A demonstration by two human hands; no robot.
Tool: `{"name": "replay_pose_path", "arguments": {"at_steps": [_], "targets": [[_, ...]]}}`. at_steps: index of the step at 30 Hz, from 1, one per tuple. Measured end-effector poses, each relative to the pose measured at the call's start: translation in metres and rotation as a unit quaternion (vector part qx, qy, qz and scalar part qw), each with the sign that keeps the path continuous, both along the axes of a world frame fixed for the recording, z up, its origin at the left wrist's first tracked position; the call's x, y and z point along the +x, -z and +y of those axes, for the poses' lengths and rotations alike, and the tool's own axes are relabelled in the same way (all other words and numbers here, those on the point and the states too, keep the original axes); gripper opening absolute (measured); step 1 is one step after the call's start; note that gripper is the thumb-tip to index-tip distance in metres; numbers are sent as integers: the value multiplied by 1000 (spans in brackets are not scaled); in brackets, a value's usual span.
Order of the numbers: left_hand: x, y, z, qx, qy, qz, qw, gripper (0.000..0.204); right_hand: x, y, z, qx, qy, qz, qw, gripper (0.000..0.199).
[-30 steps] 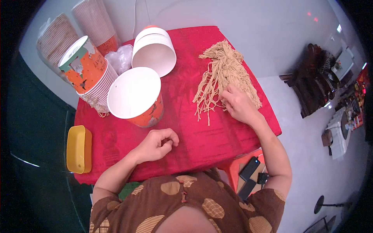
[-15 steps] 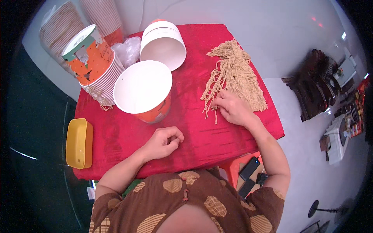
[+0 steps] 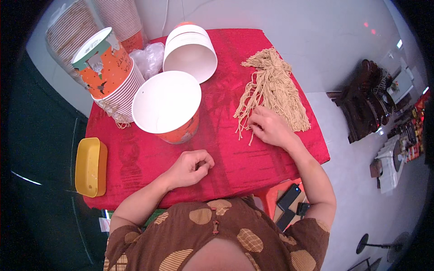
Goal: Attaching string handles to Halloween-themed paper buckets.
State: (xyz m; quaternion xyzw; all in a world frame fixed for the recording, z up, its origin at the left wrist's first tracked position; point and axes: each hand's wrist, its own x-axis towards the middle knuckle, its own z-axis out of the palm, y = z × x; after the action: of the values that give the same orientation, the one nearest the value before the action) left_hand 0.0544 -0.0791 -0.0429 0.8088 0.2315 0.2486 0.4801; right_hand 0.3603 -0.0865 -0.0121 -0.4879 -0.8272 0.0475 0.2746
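Note:
A bundle of tan cords point(image 3: 285, 97) lies on the right of the red-covered table, its loose ends fanned toward me. At its left edge my right hand point(image 3: 269, 127) pinches loose cord ends between thumb and fingers. My left hand point(image 3: 191, 167) rests on the cloth near the front edge, fingers curled in, with nothing visible in them. Just beyond it stands a large paper bucket point(image 3: 167, 101), white inside and orange outside, tilted with its mouth facing me. The palm side of both hands is hidden.
Behind are nested white paper buckets point(image 3: 192, 56) on their side and a tall bucket stack point(image 3: 106, 67) with cords hanging from it. A clear plastic bag point(image 3: 148, 60) sits between them. A yellow plastic bin point(image 3: 91, 168) is at the left edge. Phones point(image 3: 289, 197) lie on a red stool below.
My right hand has shifted very slightly at the cord ends, still pinching. My left hand and the buckets stay in place; the whole view has tilted a little.

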Motion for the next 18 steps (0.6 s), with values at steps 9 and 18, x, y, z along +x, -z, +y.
{"name": "replay_pose_path", "arguments": {"at_steps": [9, 18], "targets": [[0, -7, -1, -10, 2, 19, 1000, 10, 1, -1, 23, 44, -48, -155, 986, 5], [-1, -6, 0, -25, 5, 27, 999, 12, -6, -2, 27, 77, -80, -216, 970, 8]]}}
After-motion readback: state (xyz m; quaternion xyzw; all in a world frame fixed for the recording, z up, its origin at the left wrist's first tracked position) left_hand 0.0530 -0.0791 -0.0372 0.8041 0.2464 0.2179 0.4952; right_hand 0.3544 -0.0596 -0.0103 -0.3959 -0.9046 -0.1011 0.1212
